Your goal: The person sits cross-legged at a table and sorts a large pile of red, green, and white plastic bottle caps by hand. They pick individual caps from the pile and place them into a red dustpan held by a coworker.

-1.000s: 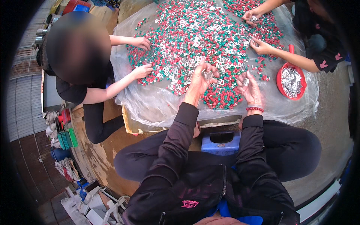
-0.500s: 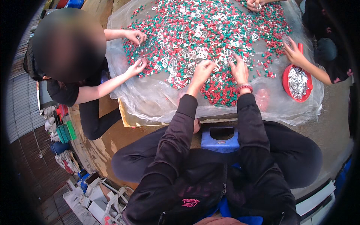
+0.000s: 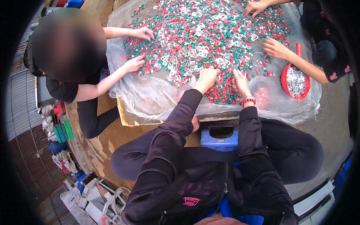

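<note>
Both of the wearer's arms are stretched forward in black sleeves, hands palm-down at the near edge of the pile of small plastic pieces [image 3: 210,41]. The left hand [image 3: 206,78] has its fingers curled down into the pieces – whether it's actually pinching anything I can't tell, the fingertips are buried. The right hand [image 3: 240,81] lies flatter, fingers loosely spread on the pieces, and I can't say if it holds one either. There's a red bead bracelet [image 3: 247,101] on that wrist.

The pile itself is a jumble of red, green and white bits with clear or silvery clip-like pieces mixed in, spread across a crinkled clear plastic sheet [image 3: 150,99] that sags over the edge of a low board.

A red scoop-shaped bowl [image 3: 285,83] off to the right holds only the silvery clips. Two other people have their hands in the pile too – one on the left [image 3: 134,63], one on the far right [image 3: 275,48]. A blue plastic stool [image 3: 219,139] sits between the wearer's knees.
</note>
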`<state>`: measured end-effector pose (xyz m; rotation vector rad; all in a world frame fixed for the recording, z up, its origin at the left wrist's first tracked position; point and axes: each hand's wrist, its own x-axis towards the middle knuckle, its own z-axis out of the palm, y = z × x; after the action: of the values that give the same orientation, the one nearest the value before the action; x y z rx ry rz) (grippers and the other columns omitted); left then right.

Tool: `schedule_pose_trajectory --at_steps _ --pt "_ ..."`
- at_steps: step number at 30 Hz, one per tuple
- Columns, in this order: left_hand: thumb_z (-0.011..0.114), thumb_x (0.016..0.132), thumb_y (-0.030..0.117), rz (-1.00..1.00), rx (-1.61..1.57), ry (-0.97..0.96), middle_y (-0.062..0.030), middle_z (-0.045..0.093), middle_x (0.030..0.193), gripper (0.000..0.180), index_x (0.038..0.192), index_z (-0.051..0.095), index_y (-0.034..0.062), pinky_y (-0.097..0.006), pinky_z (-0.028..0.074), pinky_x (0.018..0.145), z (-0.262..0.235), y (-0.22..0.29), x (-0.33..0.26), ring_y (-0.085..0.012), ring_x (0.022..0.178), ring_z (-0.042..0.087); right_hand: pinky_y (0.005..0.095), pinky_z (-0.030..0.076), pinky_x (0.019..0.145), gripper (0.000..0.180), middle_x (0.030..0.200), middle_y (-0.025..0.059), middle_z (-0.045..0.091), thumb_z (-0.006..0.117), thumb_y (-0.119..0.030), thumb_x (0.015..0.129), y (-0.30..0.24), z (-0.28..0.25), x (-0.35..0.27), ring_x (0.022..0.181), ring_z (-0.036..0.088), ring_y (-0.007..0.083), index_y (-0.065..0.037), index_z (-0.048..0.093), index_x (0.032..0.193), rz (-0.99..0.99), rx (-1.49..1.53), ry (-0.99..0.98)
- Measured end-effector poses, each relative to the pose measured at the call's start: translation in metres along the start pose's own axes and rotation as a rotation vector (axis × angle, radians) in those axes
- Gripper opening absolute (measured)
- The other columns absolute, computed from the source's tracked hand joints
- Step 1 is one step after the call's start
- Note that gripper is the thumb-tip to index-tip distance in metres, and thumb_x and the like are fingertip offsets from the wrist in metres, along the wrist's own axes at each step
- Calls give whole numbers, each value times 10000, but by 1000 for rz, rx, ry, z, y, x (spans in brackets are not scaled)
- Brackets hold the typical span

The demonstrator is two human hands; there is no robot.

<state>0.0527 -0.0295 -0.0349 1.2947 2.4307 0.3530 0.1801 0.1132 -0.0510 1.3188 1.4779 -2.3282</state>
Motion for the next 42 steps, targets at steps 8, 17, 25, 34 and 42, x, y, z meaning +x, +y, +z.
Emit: schedule_pose_trajectory --at_steps 8,17,25,34,42 --pt "619 870 273 -278 -545 230 -119 671 814 232 899 659 47 -391 497 715 -17 -9 15 -272 750 653 219 382 448 249 720 15 614 694 -233 793 -32 -31 -24 541 526 73 -39 658 945 -207 -365 271" --pt "616 852 247 76 84 52 -158 596 992 304 1138 602 146 -450 509 717 8 18 48 -333 847 641 260 435 525 144 801 95 622 569 -102 823 -35 -39 -34 711 599 195 -45 523 699 -261 941 128" --pt "611 893 213 -122 -819 225 -17 620 732 183 955 682 56 -273 424 547 -35 -4 31 -115 624 541 199 379 445 242 786 98 640 526 -63 818 -38 -36 -28 596 574 133 -51 540 1059 -359 595 21" --pt "534 881 164 -47 -2379 -2 -70 452 819 142 895 513 24 -199 419 394 -73 -11 12 -140 723 473 317 490 703 321 880 72 689 647 -204 837 -40 27 24 796 647 180 -54 644 1121 -387 -480 141" --pt "714 781 180 -107 -513 79 -89 547 684 258 1001 667 53 -367 488 565 -52 -10 41 -210 651 599 420 502 777 259 854 120 690 675 -185 799 -10 38 31 852 659 286 -81 673 1036 -374 -1015 344"
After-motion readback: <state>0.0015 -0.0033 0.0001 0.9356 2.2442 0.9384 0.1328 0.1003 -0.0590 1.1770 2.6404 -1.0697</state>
